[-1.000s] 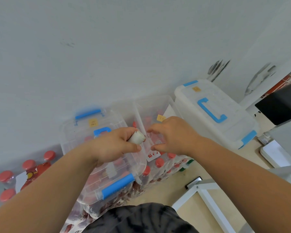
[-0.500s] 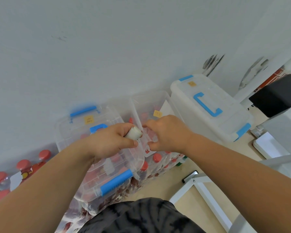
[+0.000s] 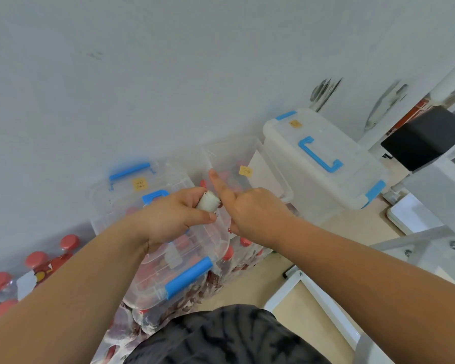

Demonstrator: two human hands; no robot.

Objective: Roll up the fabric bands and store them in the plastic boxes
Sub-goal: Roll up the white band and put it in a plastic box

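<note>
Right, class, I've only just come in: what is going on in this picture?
A person is storing fabric bands. The left hand grips a rolled white fabric band above a closed clear box with blue latches. The right hand holds nothing, its index finger raised towards the open clear box behind. The roll is not yet in any box. A larger lidded box stands to the right, against the wall.

My view: both forearms bare, no sleeves visible. Garment at lower frame edge: dark, black-grey mottled pattern.
</note>
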